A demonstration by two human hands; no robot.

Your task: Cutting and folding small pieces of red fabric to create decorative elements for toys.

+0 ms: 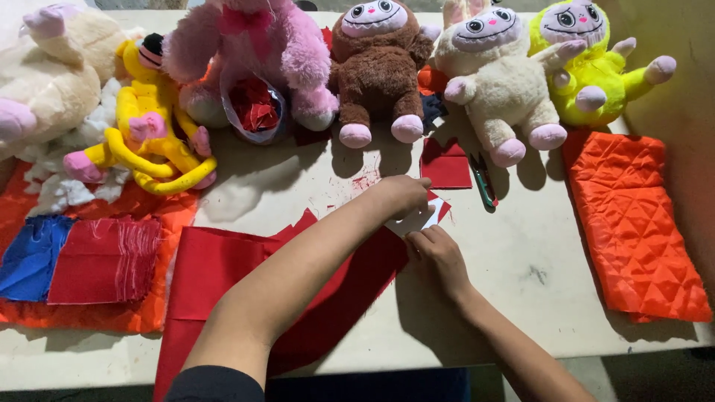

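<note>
Left hand (pixel 402 195): lies palm down on a small white paper template (pixel 418 219), fingers curled loosely over its upper edge; no closed grip, it presses flat.
Right hand (pixel 438 253): just below the template, fingertips touching its lower edge; whether its grip pinches anything cannot be told.
Template: sits on the corner of the red cloth (pixel 246 283), near the middle of the counter (pixel 521 253); its long axis runs aslant, from lower left up to the right, the right tip pointing toward the scissors (pixel 482 179).
Red cloth: spread flat, long axis slanting from the near left edge up to the hands.
Scissors: lie beside a dark red square of cloth (pixel 445 165), well clear of both hands.
Far edge: a row of plush toys, pink (pixel 261 52), brown (pixel 376 71), cream (pixel 499 82), yellow-green (pixel 596 74).
Right side: quilted orange fabric (pixel 633 223).
Left side: blue and red cloth pieces (pixel 74 257).
</note>
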